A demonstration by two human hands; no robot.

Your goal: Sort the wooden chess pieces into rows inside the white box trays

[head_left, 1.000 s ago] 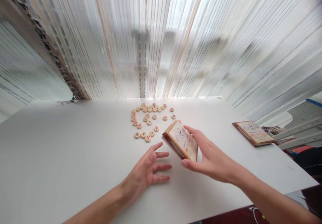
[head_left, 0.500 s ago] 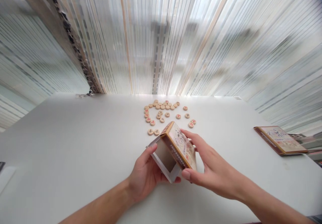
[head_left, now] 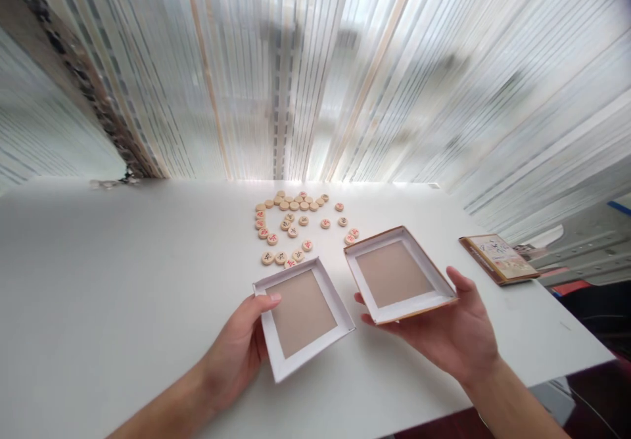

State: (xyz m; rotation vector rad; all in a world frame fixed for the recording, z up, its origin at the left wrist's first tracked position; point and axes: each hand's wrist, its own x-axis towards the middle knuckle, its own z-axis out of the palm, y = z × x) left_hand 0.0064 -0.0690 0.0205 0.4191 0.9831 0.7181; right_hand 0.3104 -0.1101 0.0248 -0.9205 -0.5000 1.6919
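My left hand (head_left: 241, 340) grips a shallow white box tray (head_left: 303, 317), thumb inside over its rim and fingers underneath. The tray's inside faces up, with a tan bottom and nothing in it. On the right, my right hand (head_left: 444, 327) supports the box lid (head_left: 397, 275), turned over so its white and tan inside shows. Its fingers are curled beneath the lid and the thumb is at the right corner. Beyond both lie several round wooden Chinese chess pieces (head_left: 294, 206), some with red or black characters. The nearest pieces (head_left: 290, 264) are close to the tray's far edge.
A second patterned box (head_left: 500, 256) lies at the right edge of the white table (head_left: 148, 294). Striped string curtains (head_left: 315, 77) hang behind the table's far edge. Dark red and black items (head_left: 586, 321) are beyond the right side.
The lid and tray, earlier angled together, are now apart. My right hand has turned the lid inside up and moved it right; the tray has tipped flatter. The view has shifted rightward.
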